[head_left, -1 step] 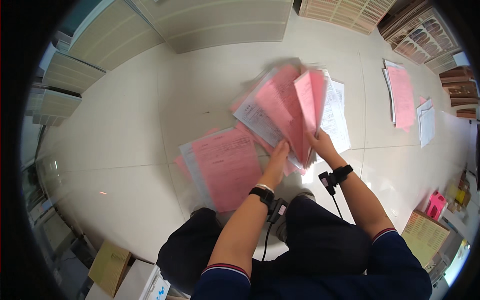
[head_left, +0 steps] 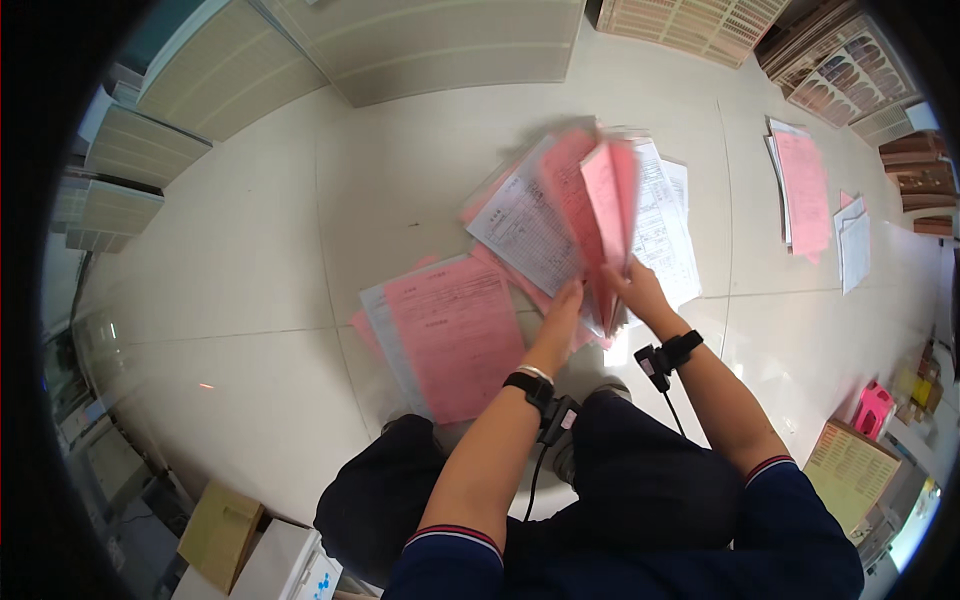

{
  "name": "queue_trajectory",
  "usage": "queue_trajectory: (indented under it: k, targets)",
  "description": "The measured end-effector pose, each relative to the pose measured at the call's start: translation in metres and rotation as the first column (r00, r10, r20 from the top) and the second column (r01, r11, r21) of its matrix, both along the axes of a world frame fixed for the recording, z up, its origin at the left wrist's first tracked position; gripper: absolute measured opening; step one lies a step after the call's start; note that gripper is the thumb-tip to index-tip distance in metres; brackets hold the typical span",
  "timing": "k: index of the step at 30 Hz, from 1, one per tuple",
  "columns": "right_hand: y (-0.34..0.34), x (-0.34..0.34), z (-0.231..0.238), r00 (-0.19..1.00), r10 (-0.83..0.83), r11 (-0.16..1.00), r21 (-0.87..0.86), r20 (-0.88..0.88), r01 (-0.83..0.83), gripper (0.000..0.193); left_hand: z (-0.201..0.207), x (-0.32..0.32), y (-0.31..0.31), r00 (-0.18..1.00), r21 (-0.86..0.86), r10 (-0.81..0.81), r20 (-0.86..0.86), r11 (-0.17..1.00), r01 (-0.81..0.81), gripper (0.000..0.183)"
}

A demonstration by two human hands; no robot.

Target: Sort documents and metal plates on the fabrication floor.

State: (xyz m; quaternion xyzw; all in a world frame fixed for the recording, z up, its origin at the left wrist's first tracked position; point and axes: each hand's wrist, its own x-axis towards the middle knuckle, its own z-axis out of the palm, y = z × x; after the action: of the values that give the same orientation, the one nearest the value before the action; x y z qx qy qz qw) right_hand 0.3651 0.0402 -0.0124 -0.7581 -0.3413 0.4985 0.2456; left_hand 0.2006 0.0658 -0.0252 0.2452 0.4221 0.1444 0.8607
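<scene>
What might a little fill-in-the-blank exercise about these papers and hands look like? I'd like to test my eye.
1. The held sheets at the right hand are mostly ____ in colour.
2. The pink-topped stack lies to the ____ of the left hand.
3. The right wristband is coloured ____.
4. Beneath that stack is a tiled ____.

Missing words: pink; left; black; floor.

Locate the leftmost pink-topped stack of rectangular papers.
In the head view, the pink-topped stack of rectangular papers lies on the pale tiled floor, left of the left hand and the fanned pink-and-white paper pile.
</scene>
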Motion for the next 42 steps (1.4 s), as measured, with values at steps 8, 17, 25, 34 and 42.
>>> queue_trajectory:
  k: [8,17,25,34,42]
  targets:
    - [0.001,-0.017,-0.001,0.925,0.152,0.983,0.042,0.348,-0.177,0.041,0.002,0.005,-0.001,0.996,-0.124,0.078,0.052,0.99,-0.071,0.043]
    - [-0.007,-0.013,-0.006,0.944,0.083,0.993,0.049,0.319,-0.104,0.023,-0.003,-0.014,-0.009,0.871,-0.015,0.385,-0.304,0.913,-0.409,0.043]
    - [-0.013,-0.03,0.004,0.947,0.133,0.986,0.06,0.294,-0.157,0.023,-0.002,0.017,-0.01,0.971,0.244,0.172,-0.167,0.961,-0.128,0.025]
    - [-0.028,-0.042,0.015,0.931,0.231,0.949,0.144,0.281,-0.279,0.034,-0.004,0.009,-0.006,0.854,0.357,0.202,-0.48,0.934,-0.02,0.014]
    - [-0.024,-0.036,-0.008,0.966,0.076,0.985,0.134,0.246,-0.112,0.029,-0.039,-0.007,-0.024,0.616,0.821,0.548,-0.566,0.446,0.357,0.023]
